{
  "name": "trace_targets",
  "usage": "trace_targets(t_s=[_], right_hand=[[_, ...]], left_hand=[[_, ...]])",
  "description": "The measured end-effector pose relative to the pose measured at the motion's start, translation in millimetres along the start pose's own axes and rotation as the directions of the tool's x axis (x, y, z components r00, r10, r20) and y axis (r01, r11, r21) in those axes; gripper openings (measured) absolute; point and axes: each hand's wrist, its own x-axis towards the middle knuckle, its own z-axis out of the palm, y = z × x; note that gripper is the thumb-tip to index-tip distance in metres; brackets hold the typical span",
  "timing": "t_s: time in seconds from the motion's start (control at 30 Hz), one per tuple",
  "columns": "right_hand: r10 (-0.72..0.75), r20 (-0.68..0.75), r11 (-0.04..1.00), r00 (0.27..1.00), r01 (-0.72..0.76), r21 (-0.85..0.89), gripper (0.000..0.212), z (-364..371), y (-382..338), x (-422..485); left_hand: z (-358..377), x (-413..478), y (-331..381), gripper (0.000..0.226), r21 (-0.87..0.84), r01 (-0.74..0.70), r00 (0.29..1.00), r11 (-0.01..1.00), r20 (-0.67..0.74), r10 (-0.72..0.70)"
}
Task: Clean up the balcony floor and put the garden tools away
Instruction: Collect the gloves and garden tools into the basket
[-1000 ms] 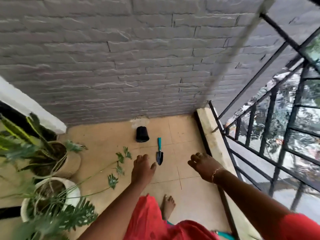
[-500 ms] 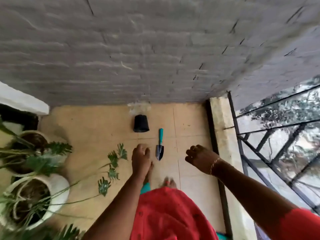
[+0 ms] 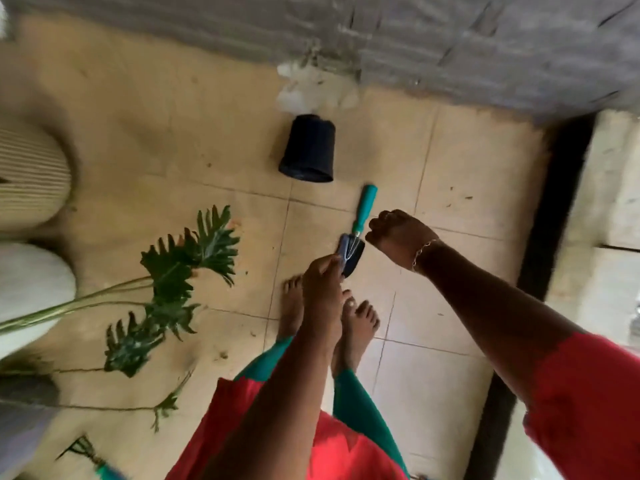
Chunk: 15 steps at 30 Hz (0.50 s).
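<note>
A hand trowel with a teal handle (image 3: 365,206) and a dark blade lies on the beige tiled floor (image 3: 467,174), just in front of my bare feet. My left hand (image 3: 322,285) reaches down, and its fingertips pinch the near end of the blade. My right hand (image 3: 398,233) hovers with curled fingers just right of the trowel's neck and holds nothing. A black plastic pot (image 3: 308,150) lies tipped over beyond the trowel, near the wall. Specks of soil dot the tiles.
A grey brick wall (image 3: 450,46) closes the far side, with white debris (image 3: 311,88) at its foot. On the left stand a ribbed pot (image 3: 31,174) and a white pot (image 3: 31,289); green leaves (image 3: 187,258) reach over the floor. A small rake (image 3: 81,446) lies bottom left. A dark channel (image 3: 554,202) runs along the right.
I have bent down and the view has closed in on the floor. My left hand has dropped onto the trowel's blade. My right hand has come in beside the handle.
</note>
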Motion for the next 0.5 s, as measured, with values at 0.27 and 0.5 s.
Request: trace_targets(t_s=[0.27, 0.5], right_hand=[[-0.083, 0.125, 0.995, 0.989, 0.089, -0.039, 0.023, 102.5, 32.0, 57.5], [-0.118, 0.186, 0.99, 0.975, 0.13, -0.055, 0.013, 126.6, 34.6, 78.4]], left_hand=[[24.3, 48.4, 35.5, 0.035, -0.201, 0.233, 0.972, 0.952, 0.013, -0.235], [48.9, 55.4, 51.1, 0.03, -0.233, 0.307, 0.949, 0.923, 0.006, -0.314]])
